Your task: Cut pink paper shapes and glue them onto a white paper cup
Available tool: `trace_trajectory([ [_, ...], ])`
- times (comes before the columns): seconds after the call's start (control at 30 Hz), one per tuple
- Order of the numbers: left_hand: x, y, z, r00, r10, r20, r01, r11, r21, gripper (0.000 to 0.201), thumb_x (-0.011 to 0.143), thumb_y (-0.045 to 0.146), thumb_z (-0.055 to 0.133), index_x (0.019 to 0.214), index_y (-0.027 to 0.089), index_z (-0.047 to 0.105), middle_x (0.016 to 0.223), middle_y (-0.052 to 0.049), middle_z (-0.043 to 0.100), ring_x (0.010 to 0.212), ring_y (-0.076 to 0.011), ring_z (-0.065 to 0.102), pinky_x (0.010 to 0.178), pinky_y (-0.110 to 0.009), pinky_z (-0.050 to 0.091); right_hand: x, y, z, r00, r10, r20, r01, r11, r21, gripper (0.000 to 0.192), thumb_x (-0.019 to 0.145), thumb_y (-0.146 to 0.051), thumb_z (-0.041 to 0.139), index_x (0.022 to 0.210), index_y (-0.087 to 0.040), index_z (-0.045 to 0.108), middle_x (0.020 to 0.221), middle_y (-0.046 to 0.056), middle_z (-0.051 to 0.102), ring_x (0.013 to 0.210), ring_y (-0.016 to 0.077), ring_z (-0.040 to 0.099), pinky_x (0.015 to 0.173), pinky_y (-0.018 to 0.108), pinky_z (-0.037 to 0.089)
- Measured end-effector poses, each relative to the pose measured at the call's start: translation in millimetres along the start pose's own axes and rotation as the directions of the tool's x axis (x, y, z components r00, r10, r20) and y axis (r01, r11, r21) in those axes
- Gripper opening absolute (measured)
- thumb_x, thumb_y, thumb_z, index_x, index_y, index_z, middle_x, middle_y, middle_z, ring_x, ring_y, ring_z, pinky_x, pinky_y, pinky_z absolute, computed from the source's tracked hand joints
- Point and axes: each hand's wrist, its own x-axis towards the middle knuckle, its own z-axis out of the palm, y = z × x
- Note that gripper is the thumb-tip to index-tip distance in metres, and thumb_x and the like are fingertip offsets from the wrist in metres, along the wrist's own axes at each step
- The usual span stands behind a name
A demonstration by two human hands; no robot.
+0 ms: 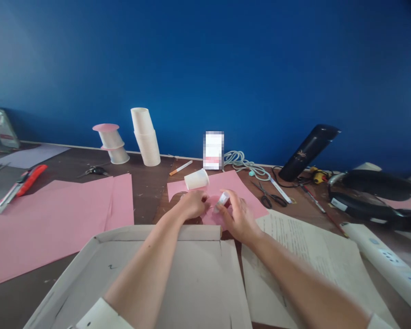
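My left hand [192, 204] rests with curled fingers on a small round pink paper piece [210, 211] lying on a pink sheet [226, 185]. My right hand [238, 214] grips a small white tube, likely glue [222, 199], its tip pointed down at the pink piece. A white paper cup [196, 179] lies on its side just behind my left hand. Both forearms reach over a flattened cardboard box [157, 278].
Large pink sheets [51, 219] lie at left beside a red utility knife [23, 182]. A cup stack [145, 136], pink-topped cups [111, 142], scissors [269, 195], a coiled cable [241, 162], a black bottle [308, 151], printed paper [308, 246] and a power strip [385, 262] crowd the table.
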Motion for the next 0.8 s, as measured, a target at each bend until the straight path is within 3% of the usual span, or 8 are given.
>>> trace_trajectory([
  [0.13, 1.2, -4.3, 3.9, 1.0, 0.011, -0.007, -0.012, 0.998, -0.062, 0.019, 0.076, 0.034, 0.05, 0.062, 0.02, 0.049, 0.062, 0.001, 0.057, 0.056, -0.0132, 0.049, 0.05, -0.026, 0.027, -0.7, -1.2, 3.5, 0.996, -0.048, 0.072, 0.05, 0.999, -0.019, 0.034, 0.089, -0.03, 0.044, 0.121, -0.018, 0.041, 0.109, 0.011, 0.061, 0.097, 0.0263, 0.057, 0.084, 0.04, 0.041],
  [0.27, 1.3, -6.4, 5.5, 1.0, 0.023, -0.004, -0.023, 0.996, -0.091, 0.022, 0.076, 0.035, 0.049, 0.06, 0.02, 0.048, 0.06, 0.002, 0.056, 0.055, -0.013, 0.049, 0.05, -0.025, 0.028, -1.4, -2.8, 3.9, 0.989, -0.085, 0.122, 0.093, 0.994, -0.063, 0.034, 0.087, -0.025, 0.047, 0.12, -0.018, 0.041, 0.1, 0.01, 0.064, 0.092, 0.0267, 0.057, 0.084, 0.04, 0.039],
  [0.8, 0.8, -3.7, 3.9, 1.0, 0.006, -0.009, -0.007, 0.994, -0.107, 0.02, 0.073, 0.033, 0.052, 0.06, 0.019, 0.049, 0.06, 0.001, 0.057, 0.054, -0.012, 0.049, 0.048, -0.024, 0.028, -1.5, -7.0, -0.6, 0.986, -0.088, 0.14, 0.104, 0.988, -0.112, 0.025, 0.086, -0.025, 0.046, 0.111, -0.018, 0.046, 0.088, 0.008, 0.063, 0.081, 0.0234, 0.056, 0.08, 0.037, 0.038],
])
